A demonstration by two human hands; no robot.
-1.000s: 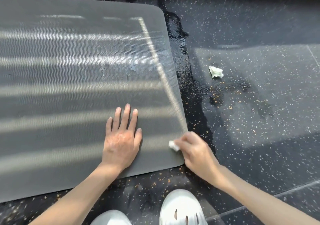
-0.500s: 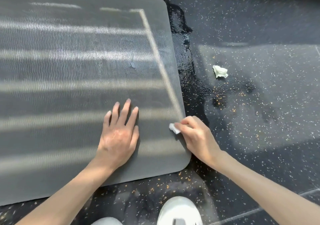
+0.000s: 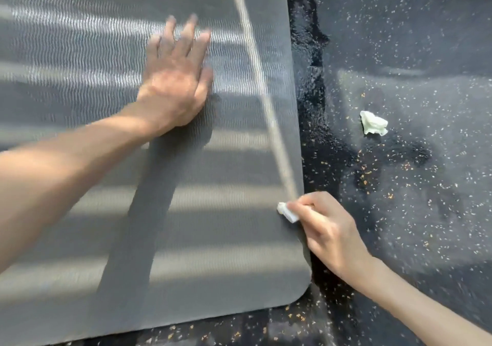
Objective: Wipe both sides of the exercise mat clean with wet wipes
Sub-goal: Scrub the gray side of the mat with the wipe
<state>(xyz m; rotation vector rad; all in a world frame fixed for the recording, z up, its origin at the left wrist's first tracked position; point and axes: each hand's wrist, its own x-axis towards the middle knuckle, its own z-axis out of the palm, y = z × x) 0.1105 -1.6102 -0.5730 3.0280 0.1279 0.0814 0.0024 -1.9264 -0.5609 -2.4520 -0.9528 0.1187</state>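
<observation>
The left hand [image 3: 175, 79] lay flat on the mat [image 3: 213, 239], fingers straight and spread, palm down; its outline was blurred. The right hand [image 3: 327, 233] pinched a small folded white wipe [image 3: 287, 212] between thumb and curled fingers, pressing it against the mat's right edge near the closest corner. The grey ribbed mat lay flat on the dark speckled floor [image 3: 412, 26], striped with bands of sunlight. A wet, glossy patch [image 3: 311, 84] ran along the floor just beside the mat's right edge. A crumpled wipe [image 3: 374, 123] lay on the floor, well apart from the mat.
</observation>
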